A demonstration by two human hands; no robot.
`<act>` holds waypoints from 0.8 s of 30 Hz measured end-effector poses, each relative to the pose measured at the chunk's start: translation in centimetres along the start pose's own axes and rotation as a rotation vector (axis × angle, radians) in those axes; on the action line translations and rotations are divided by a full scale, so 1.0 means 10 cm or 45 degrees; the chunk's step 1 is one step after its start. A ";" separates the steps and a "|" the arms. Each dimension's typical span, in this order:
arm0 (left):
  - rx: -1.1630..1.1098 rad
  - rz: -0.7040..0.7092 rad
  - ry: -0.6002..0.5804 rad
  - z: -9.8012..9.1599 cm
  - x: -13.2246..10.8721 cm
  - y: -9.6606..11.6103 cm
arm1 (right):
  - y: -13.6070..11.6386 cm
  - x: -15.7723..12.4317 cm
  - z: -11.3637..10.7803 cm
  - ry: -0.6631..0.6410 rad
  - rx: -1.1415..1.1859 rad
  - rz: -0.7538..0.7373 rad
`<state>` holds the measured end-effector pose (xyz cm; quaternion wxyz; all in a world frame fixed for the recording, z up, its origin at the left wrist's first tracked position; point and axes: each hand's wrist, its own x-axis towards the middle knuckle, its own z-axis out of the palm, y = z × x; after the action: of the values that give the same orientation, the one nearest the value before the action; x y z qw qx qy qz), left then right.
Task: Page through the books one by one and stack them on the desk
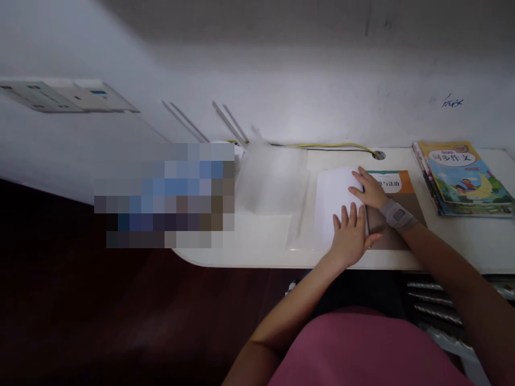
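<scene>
A book lies on the white desk, with a blank white leaf (332,198) on its left and a printed cover (393,201) in orange, white and grey-brown on its right. My left hand (349,235) rests on the lower right part of the white leaf, fingers spread. Farther up, my right hand (370,187) lies across the fold between leaf and cover, also with fingers apart. A wristband (399,215) circles the right wrist. Beside the leaf on the left, a clear plastic sheet (301,228) shows on the desktop.
More translucent plastic sheets (271,179) lie farther left. A stack of colourful books (466,171) sits at the right. Along the wall a yellow cable (333,145) runs into a desk hole. The desk's rounded front edge (241,266) is near my body. A blurred-out patch covers the left end.
</scene>
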<state>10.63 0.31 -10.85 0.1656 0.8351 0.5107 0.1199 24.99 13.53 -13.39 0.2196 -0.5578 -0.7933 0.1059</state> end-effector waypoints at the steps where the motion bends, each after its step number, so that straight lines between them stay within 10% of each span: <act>1: 0.044 -0.014 -0.026 0.01 0.01 -0.01 | 0.01 0.00 0.00 -0.002 0.001 -0.015; 24: 0.326 -0.078 0.116 0.13 -0.05 -0.19 | -0.07 -0.04 0.00 -0.196 -0.252 -0.172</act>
<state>9.34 0.52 -12.85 0.0379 0.8270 0.5542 0.0865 24.46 12.92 -13.18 0.1087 -0.5123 -0.8502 0.0544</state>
